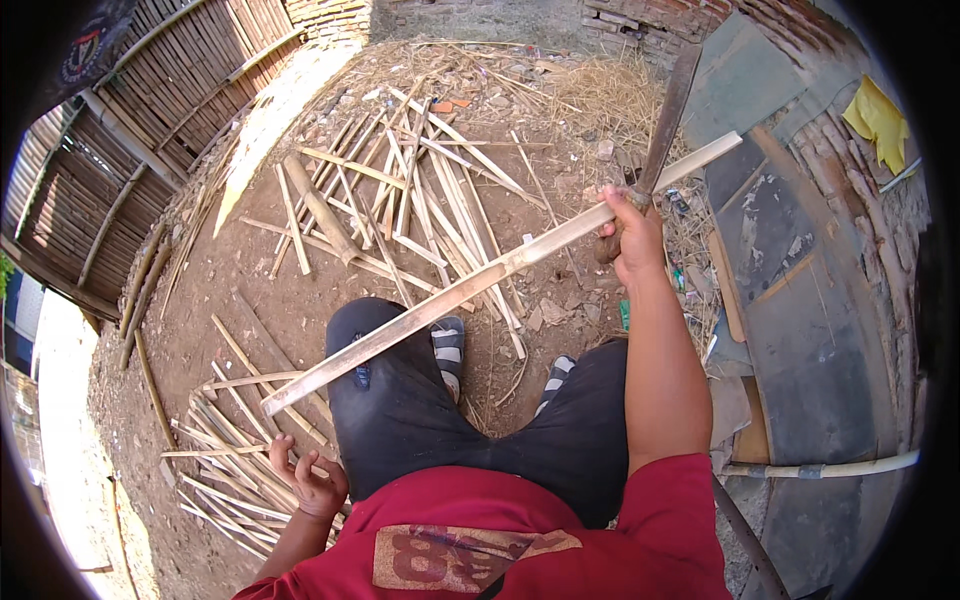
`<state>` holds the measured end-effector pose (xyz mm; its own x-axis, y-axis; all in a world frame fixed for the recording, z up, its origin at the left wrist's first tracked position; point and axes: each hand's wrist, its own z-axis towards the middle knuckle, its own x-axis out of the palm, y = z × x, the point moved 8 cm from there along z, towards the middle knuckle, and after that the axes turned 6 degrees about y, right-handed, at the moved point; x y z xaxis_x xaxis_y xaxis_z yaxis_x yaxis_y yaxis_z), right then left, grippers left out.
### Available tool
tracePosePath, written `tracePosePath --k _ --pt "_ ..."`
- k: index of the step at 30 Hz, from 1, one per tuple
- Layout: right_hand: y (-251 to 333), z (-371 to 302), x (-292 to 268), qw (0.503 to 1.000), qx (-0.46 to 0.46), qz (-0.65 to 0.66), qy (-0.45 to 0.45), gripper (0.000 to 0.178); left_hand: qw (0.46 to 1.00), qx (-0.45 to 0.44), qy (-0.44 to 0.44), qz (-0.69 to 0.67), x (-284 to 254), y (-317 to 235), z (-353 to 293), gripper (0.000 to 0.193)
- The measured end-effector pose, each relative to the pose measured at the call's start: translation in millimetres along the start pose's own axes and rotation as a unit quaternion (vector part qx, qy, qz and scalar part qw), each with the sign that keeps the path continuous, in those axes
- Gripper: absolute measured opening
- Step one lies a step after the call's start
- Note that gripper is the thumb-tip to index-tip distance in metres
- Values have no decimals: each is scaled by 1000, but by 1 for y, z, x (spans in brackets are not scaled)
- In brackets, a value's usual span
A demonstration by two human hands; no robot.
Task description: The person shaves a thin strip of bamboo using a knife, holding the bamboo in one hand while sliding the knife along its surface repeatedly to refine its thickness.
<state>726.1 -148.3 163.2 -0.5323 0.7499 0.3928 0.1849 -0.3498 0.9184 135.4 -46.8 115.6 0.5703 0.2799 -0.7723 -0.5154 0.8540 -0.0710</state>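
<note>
My right hand (637, 237) is closed around a machete, its dark blade (668, 125) pointing up and away from me. The same hand also grips a long split bamboo strip (470, 286), which slants from the upper right down across my right-to-left front and over my left knee. Below the strip's lower left end is my left hand (310, 482), fingers apart and slightly curled, holding nothing. Beside that hand, a pile of thin bamboo strips (228, 470) fans out on the ground at my left.
Ahead of my feet lies a heap of split bamboo (440, 190) with a round bamboo pole (320, 210). Dark sheets (800, 300) lie along the right, with a yellow cloth (878, 125). A bamboo fence (190, 80) stands far left; dry straw (610, 95) is at the back.
</note>
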Motion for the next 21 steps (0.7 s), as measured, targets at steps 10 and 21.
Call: tracePosePath --k 10,21 --pt "8 3 -26 998 -36 -19 -41 22 991 -83 84 -69 35 5 12 63" --pt "11 0 -16 969 -59 -233 -49 27 942 137 -202 -232 -119 11 222 48"
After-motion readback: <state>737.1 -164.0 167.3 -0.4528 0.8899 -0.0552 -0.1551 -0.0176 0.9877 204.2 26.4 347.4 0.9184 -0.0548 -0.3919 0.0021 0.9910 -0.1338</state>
